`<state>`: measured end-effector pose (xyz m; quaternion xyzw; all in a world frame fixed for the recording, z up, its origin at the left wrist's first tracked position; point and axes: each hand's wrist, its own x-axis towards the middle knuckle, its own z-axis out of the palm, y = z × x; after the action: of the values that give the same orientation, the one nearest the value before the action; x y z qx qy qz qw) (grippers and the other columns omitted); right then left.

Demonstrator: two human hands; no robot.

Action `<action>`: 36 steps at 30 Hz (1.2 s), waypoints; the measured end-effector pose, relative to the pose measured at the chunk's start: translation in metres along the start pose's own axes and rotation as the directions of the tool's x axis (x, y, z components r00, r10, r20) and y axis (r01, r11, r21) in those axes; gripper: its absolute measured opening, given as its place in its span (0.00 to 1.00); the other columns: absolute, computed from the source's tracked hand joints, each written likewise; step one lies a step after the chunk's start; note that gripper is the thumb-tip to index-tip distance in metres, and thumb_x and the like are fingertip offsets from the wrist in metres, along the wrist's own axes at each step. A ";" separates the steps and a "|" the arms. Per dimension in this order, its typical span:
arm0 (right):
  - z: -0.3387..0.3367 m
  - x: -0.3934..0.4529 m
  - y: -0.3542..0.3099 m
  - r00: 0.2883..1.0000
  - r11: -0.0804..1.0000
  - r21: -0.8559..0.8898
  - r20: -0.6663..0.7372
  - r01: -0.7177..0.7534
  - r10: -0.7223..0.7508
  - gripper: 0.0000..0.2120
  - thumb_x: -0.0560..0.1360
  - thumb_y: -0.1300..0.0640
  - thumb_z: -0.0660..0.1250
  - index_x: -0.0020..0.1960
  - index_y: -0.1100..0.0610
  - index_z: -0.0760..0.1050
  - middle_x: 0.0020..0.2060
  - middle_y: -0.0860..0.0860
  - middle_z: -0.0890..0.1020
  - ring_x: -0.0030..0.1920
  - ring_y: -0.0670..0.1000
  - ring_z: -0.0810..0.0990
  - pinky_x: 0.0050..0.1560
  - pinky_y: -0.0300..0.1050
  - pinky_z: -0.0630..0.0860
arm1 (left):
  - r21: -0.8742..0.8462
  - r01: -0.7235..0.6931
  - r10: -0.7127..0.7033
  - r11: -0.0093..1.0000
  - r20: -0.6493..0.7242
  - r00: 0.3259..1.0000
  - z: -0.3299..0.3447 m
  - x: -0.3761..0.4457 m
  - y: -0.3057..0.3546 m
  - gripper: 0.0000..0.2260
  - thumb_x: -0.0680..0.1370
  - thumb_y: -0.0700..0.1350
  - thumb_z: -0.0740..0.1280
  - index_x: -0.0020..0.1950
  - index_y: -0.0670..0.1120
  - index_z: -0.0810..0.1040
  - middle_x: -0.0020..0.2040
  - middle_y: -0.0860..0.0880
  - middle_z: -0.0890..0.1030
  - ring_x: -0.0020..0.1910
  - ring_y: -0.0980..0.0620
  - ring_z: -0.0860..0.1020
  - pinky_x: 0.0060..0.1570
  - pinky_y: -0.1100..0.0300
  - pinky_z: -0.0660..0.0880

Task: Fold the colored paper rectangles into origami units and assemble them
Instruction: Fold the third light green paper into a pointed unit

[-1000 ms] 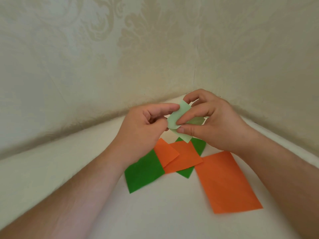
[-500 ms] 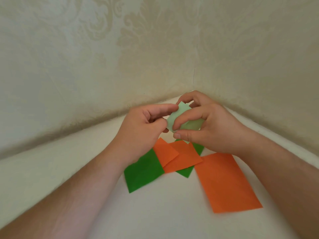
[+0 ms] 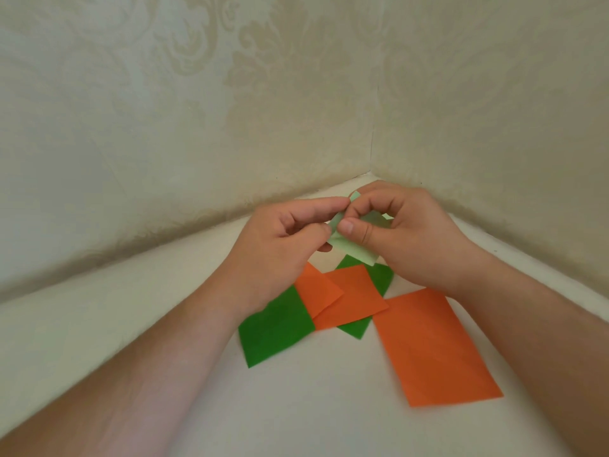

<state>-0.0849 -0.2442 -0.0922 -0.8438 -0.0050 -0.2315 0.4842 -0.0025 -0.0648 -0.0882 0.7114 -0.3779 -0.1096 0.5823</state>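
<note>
Light green paper (image 3: 354,250): small and partly folded, held up in the air above the paper pile, between both hands
Left hand (image 3: 283,245): on the left side of the light green paper, its finger and thumb pinch the paper's left edge
Right hand (image 3: 408,235): on the right side of the light green paper, its fingers are curled round it and the thumb presses on the front
Paper pile: lies flat on the white table (image 3: 296,407), just under the light green paper
Small orange paper (image 3: 351,296): middle of the pile, on top of a dark green paper (image 3: 275,328) that sticks out to the left
Second dark green paper (image 3: 382,278): peeks out from under the small orange paper on the right
Big orange paper (image 3: 431,347): flat on the table, to the right of the pile, its corner touching it
Walls (image 3: 197,110): pale with a swirly pattern, they meet in a corner behind the light green paper
</note>
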 end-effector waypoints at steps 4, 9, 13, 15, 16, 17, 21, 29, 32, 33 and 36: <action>0.000 0.000 -0.002 1.000 0.997 0.078 -0.025 0.020 -0.018 0.05 0.77 0.57 0.75 0.43 0.50 0.84 0.43 0.46 0.85 0.45 0.45 0.82 0.49 0.43 0.76 | -0.085 -0.046 0.047 0.995 0.006 0.999 0.003 -0.001 -0.003 0.21 0.78 0.33 0.71 0.66 0.53 0.81 0.58 0.55 0.86 0.61 0.57 0.83 0.62 0.61 0.77; 0.001 -0.001 -0.001 0.999 0.994 0.106 -0.046 0.023 -0.018 0.05 0.79 0.56 0.73 0.43 0.50 0.83 0.38 0.43 0.83 0.39 0.42 0.78 0.42 0.41 0.74 | -0.128 -0.064 0.055 0.990 -0.076 0.996 0.003 0.001 -0.005 0.16 0.76 0.34 0.75 0.59 0.49 0.84 0.53 0.51 0.88 0.53 0.53 0.85 0.57 0.58 0.79; 0.002 -0.001 -0.001 0.996 0.991 0.129 -0.079 0.045 -0.035 0.05 0.79 0.56 0.74 0.44 0.51 0.83 0.38 0.45 0.83 0.39 0.45 0.78 0.43 0.45 0.76 | -0.110 -0.087 0.077 0.990 -0.094 0.993 0.004 0.000 -0.004 0.14 0.75 0.35 0.76 0.57 0.49 0.85 0.51 0.51 0.88 0.50 0.53 0.85 0.54 0.59 0.80; 0.003 0.000 0.000 0.993 0.985 0.160 -0.104 0.064 -0.048 0.04 0.78 0.57 0.74 0.44 0.53 0.83 0.38 0.46 0.83 0.39 0.46 0.78 0.42 0.45 0.76 | -0.098 -0.097 0.086 0.990 -0.112 0.990 0.004 0.000 -0.004 0.13 0.75 0.35 0.76 0.56 0.49 0.86 0.50 0.50 0.88 0.48 0.53 0.85 0.53 0.58 0.81; 0.003 0.000 0.000 0.992 0.980 0.185 -0.113 0.074 -0.054 0.04 0.78 0.57 0.74 0.44 0.54 0.82 0.37 0.46 0.82 0.39 0.46 0.78 0.41 0.44 0.76 | -0.100 -0.103 0.090 0.990 -0.127 0.988 0.004 0.000 -0.004 0.13 0.75 0.35 0.76 0.55 0.50 0.86 0.49 0.50 0.88 0.47 0.51 0.85 0.53 0.56 0.82; 0.004 0.000 0.000 0.991 0.974 0.211 -0.122 0.083 -0.058 0.04 0.78 0.58 0.74 0.44 0.54 0.82 0.37 0.46 0.82 0.38 0.46 0.78 0.40 0.44 0.76 | -0.110 -0.109 0.093 0.988 -0.142 0.985 0.004 0.001 -0.004 0.12 0.75 0.35 0.76 0.54 0.50 0.86 0.49 0.49 0.88 0.48 0.48 0.86 0.53 0.54 0.83; 0.004 0.001 0.002 0.988 0.966 0.233 -0.130 0.109 -0.081 0.03 0.77 0.60 0.75 0.45 0.55 0.82 0.38 0.49 0.83 0.39 0.48 0.80 0.41 0.46 0.78 | -0.205 -0.095 0.054 0.974 -0.199 0.979 0.004 0.002 -0.004 0.11 0.74 0.34 0.77 0.52 0.48 0.86 0.47 0.48 0.88 0.47 0.47 0.86 0.55 0.51 0.83; -0.002 0.001 0.003 0.976 0.974 0.147 -0.159 0.173 -0.150 0.14 0.75 0.59 0.77 0.55 0.42 0.82 0.45 0.50 0.84 0.44 0.59 0.82 0.42 0.55 0.81 | -0.264 -0.047 0.008 0.963 -0.148 0.989 0.002 0.004 -0.003 0.12 0.74 0.33 0.76 0.51 0.49 0.86 0.47 0.47 0.88 0.46 0.51 0.84 0.49 0.58 0.81; -0.003 0.000 0.002 0.983 0.981 0.162 -0.169 0.105 -0.077 0.05 0.75 0.58 0.78 0.48 0.48 0.86 0.42 0.54 0.86 0.43 0.63 0.84 0.43 0.64 0.83 | -0.279 -0.036 0.000 0.960 -0.126 0.992 0.001 0.005 -0.002 0.13 0.74 0.33 0.75 0.52 0.49 0.85 0.49 0.47 0.88 0.49 0.52 0.84 0.49 0.61 0.80; -0.002 0.000 0.001 0.982 0.983 0.159 -0.177 0.094 -0.065 0.05 0.75 0.58 0.78 0.47 0.48 0.86 0.42 0.55 0.86 0.43 0.64 0.84 0.43 0.65 0.83 | -0.283 -0.033 -0.003 0.959 -0.125 0.992 0.001 0.005 -0.002 0.12 0.74 0.33 0.75 0.52 0.48 0.85 0.49 0.47 0.88 0.49 0.52 0.84 0.49 0.61 0.80; -0.002 -0.001 -0.003 0.981 0.982 0.174 -0.187 0.076 -0.043 0.05 0.75 0.59 0.78 0.46 0.49 0.86 0.41 0.55 0.86 0.42 0.62 0.85 0.42 0.58 0.84 | -0.283 -0.030 -0.008 0.959 -0.133 0.991 0.001 0.005 -0.002 0.10 0.75 0.34 0.75 0.51 0.48 0.86 0.49 0.45 0.88 0.50 0.48 0.85 0.52 0.53 0.82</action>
<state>-0.0878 -0.2442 -0.0889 -0.7712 -0.0068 -0.3209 0.5498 0.0010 -0.0690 -0.0894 0.6240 -0.3230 -0.1119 0.7027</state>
